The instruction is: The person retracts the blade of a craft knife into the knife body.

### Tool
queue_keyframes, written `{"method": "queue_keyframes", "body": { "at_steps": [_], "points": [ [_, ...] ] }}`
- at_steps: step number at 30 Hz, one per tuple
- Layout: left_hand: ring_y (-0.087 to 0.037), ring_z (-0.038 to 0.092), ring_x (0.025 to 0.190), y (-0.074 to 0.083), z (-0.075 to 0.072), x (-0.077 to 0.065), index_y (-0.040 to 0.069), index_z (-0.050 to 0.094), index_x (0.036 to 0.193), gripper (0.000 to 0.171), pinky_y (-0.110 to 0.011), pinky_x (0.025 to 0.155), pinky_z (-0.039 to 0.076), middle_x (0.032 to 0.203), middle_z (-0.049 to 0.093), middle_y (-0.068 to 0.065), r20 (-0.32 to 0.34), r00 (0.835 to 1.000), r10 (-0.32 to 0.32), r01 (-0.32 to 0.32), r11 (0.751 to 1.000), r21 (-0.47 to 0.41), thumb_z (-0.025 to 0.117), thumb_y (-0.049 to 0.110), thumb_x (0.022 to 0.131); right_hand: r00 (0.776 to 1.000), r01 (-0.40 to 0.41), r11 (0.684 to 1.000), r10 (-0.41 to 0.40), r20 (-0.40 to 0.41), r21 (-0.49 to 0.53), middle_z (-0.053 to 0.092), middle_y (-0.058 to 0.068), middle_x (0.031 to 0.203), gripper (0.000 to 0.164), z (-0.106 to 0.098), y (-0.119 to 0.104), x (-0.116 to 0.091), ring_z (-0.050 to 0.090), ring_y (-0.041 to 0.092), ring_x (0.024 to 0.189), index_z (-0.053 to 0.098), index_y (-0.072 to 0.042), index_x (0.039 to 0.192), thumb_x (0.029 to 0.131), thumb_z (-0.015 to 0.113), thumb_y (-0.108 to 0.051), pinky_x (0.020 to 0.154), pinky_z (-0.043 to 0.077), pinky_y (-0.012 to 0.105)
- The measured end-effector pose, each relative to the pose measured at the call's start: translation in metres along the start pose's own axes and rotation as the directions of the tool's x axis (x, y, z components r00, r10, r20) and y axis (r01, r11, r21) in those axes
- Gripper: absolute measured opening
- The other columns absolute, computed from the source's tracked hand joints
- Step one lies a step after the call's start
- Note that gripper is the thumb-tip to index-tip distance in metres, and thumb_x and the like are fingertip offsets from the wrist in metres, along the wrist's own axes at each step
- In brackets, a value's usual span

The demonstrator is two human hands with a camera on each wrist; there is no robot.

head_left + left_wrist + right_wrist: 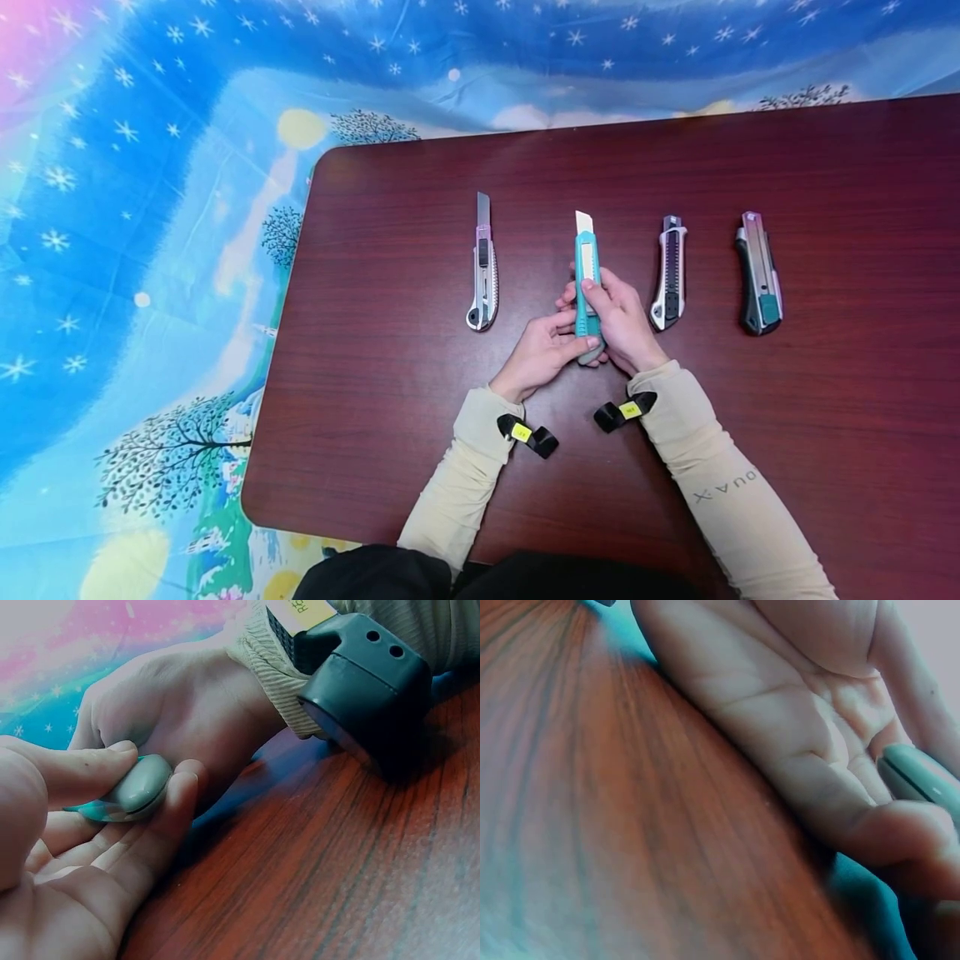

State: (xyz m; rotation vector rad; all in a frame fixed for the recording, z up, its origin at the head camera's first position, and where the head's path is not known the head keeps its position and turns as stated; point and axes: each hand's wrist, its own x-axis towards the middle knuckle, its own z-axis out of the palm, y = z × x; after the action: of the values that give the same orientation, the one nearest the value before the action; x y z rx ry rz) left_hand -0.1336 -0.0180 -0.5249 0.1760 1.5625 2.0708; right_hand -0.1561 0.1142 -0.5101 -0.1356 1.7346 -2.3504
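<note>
A teal utility knife [587,258] is held between both hands above the table, its pale blade tip pointing away from the body. The right hand [626,321] grips the knife's body, thumb on its face near the pale slot. Lower down, the left hand [536,354] pinches the handle's grey butt end. In the left wrist view that grey end cap [146,784] shows between the left thumb and fingers, with the right hand [195,697] behind it. The right wrist view shows the knife's grey end [922,772] close up beside fingers; its blade is out of that view.
On the dark red wooden table [375,400], a silver utility knife [485,275] with its blade extended lies to the left. A white-and-black utility knife [670,275] and a black-and-green one [760,275] lie to the right. A printed blue cloth [187,250] hangs behind.
</note>
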Motion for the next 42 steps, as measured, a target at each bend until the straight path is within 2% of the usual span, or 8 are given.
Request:
{"method": "queue_keyframes", "body": {
  "at_steps": [4,10,17,22,26,29,35,42],
  "points": [
    [-0.022,0.066,0.073,-0.0002,-0.0006,0.0003,-0.006,0.054,0.115,0.03,-0.038,0.071,0.055,0.101,0.061,-0.026,0.005,1.0,0.004,-0.004,1.0,-0.019,0.056,-0.001,0.085,1.0,0.015,1.0,-0.015,0.014,0.004,0.06,0.008,0.09,0.039,0.0006,0.0004,-0.0001,0.061,0.016,0.085,0.036,0.015,0.118,0.096,0.042,-0.017,0.075,0.052,0.022],
    [-0.023,0.066,0.073,0.0003,-0.0006,-0.0001,-0.005,0.054,0.115,0.03,-0.038,0.071,0.055,0.1,0.061,-0.027,-0.004,1.0,0.004,-0.004,1.0,-0.022,0.056,-0.001,0.085,0.999,0.016,0.999,-0.017,0.035,0.029,0.061,0.008,0.094,0.038,0.0,-0.0002,-0.0001,0.062,0.017,0.088,0.036,0.013,0.12,0.096,0.042,-0.015,0.077,0.052,0.024],
    [-0.021,0.066,0.07,0.0,-0.001,0.0007,-0.003,0.053,0.116,0.031,-0.038,0.07,0.056,0.096,0.062,-0.026,-0.016,1.0,-0.001,0.001,1.0,-0.026,0.057,0.001,0.086,0.993,0.059,0.996,-0.064,0.095,0.062,0.056,0.023,0.111,0.037,-0.0004,-0.0012,-0.0006,0.06,0.022,0.096,0.032,0.01,0.127,0.095,0.04,-0.007,0.084,0.051,0.028],
    [-0.018,0.065,0.072,-0.0001,-0.0021,0.0016,-0.004,0.052,0.117,0.032,-0.035,0.072,0.055,0.095,0.063,-0.022,0.005,1.0,0.006,-0.006,0.999,-0.048,0.057,0.003,0.086,0.993,0.09,0.99,-0.097,0.065,0.107,0.056,0.021,0.116,0.038,0.0013,-0.0022,0.0002,0.059,0.024,0.098,0.031,0.009,0.129,0.095,0.039,-0.005,0.087,0.049,0.03],
    [-0.015,0.065,0.078,0.0011,-0.0028,0.0011,-0.007,0.05,0.118,0.034,-0.034,0.077,0.054,0.1,0.062,-0.026,0.022,1.0,-0.001,0.003,0.997,-0.073,0.057,0.002,0.086,0.993,0.115,0.983,-0.119,0.018,0.145,0.056,0.02,0.119,0.038,0.001,-0.0018,0.0013,0.058,0.025,0.099,0.032,0.006,0.131,0.096,0.038,-0.007,0.088,0.049,0.032],
    [-0.016,0.065,0.082,0.0024,-0.0032,0.0004,-0.007,0.048,0.121,0.037,-0.034,0.08,0.053,0.106,0.059,-0.029,0.014,1.0,-0.001,0.003,0.996,-0.085,0.057,0.0,0.085,0.995,0.1,0.983,-0.098,-0.019,0.151,0.057,0.02,0.118,0.04,-0.0002,-0.0002,0.0021,0.058,0.025,0.097,0.034,0.003,0.132,0.096,0.041,-0.013,0.086,0.05,0.032],
    [-0.019,0.065,0.086,0.0035,-0.0024,0.0006,-0.001,0.046,0.126,0.043,-0.03,0.076,0.054,0.111,0.056,-0.027,-0.053,0.998,0.02,-0.027,0.991,-0.131,0.057,-0.001,0.085,0.995,-0.023,0.995,0.033,-0.099,0.097,0.066,0.012,0.104,0.049,-0.0018,0.0041,0.0043,0.064,0.02,0.09,0.042,0.008,0.125,0.092,0.049,-0.029,0.073,0.054,0.025],
    [-0.019,0.065,0.085,0.0035,-0.001,0.0011,-0.002,0.049,0.124,0.041,-0.033,0.076,0.055,0.113,0.058,-0.024,-0.096,0.995,0.027,-0.043,0.985,-0.167,0.057,-0.003,0.084,0.992,-0.077,0.995,0.083,-0.097,0.062,0.068,0.01,0.099,0.054,-0.0012,0.0054,0.0053,0.065,0.02,0.091,0.045,0.007,0.123,0.091,0.048,-0.036,0.067,0.055,0.024]
  ]
}}
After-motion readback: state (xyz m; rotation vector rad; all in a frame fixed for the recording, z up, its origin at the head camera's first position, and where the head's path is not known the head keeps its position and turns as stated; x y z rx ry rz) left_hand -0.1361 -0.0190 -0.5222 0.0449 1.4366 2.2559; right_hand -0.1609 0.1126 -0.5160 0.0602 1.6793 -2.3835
